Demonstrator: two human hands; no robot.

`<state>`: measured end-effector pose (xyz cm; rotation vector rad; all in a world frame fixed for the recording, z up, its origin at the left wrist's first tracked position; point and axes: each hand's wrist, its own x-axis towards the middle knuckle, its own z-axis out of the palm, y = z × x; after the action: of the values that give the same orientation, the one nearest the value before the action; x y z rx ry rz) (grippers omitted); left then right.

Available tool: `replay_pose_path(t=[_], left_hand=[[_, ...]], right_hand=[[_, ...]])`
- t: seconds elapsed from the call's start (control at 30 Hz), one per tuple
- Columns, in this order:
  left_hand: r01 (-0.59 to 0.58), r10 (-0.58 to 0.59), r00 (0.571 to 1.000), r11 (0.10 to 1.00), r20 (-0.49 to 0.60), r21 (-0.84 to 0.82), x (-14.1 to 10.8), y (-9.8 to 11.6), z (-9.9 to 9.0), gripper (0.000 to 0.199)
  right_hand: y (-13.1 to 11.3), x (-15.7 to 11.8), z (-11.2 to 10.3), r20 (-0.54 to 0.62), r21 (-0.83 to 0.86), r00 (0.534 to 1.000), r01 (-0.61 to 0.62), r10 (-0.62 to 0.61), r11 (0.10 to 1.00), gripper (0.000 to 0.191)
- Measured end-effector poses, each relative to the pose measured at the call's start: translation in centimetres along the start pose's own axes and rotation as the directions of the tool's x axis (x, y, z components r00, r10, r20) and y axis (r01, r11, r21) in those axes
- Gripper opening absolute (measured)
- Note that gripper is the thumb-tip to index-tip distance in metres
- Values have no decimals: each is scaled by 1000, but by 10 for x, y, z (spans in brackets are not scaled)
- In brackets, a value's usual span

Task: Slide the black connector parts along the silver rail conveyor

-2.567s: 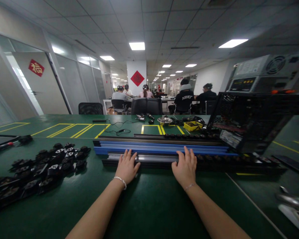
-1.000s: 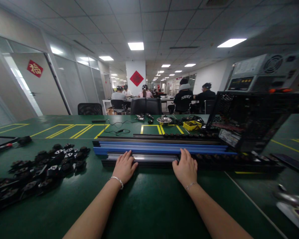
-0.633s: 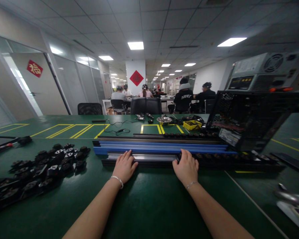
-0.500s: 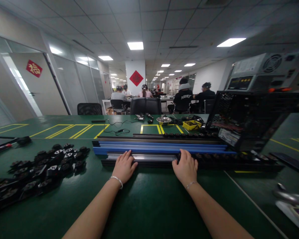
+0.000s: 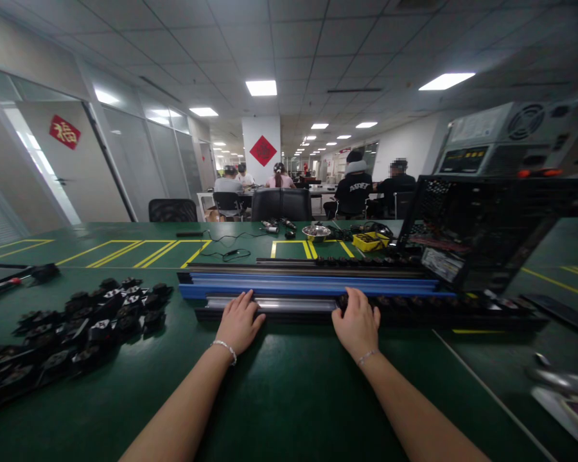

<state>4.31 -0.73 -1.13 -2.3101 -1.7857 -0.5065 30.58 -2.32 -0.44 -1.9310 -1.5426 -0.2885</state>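
Note:
A long black rail [image 5: 274, 316] with a silvery channel [image 5: 289, 305] lies crosswise on the green table. My left hand [image 5: 241, 319] rests on its left part, palm down with fingers stretched out. Farther right, my right hand [image 5: 357, 323] curls around a small black module [image 5: 341, 301] at the end of the bare channel; the hand hides much of it. More black modules [image 5: 424, 305] sit in a row along the rail to the right. Just behind runs a blue rail [image 5: 313, 285], parallel to the black one.
Many black modules [image 5: 101, 330] are heaped at left. An open computer case [image 5: 481, 224] carries a power supply [image 5: 510, 125] at right. A metal bowl [image 5: 316, 232] and yellow tray [image 5: 370, 241] stand behind the rails. People sit at a farther table.
My right hand has shifted very slightly left along the rail, with the black module at its fingers. My left hand stays in place.

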Motion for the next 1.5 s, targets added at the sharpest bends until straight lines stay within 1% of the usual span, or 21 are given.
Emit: replay_pose_path(t=[0.2, 1.0, 1.5], left_hand=[[1, -1, 1000, 1000, 0, -3, 0, 1, -1, 33], [4, -4, 1000, 1000, -4, -6, 0, 1, 0, 31], [5, -5, 1000, 1000, -5, -23, 0, 1, -1, 32]], right_hand=[[1, 1, 2, -2, 31, 1000, 20, -20, 999, 49], [3, 0, 7, -5, 58, 998, 60, -60, 997, 44], [2, -1, 7, -3, 94, 994, 106, -106, 990, 44]])
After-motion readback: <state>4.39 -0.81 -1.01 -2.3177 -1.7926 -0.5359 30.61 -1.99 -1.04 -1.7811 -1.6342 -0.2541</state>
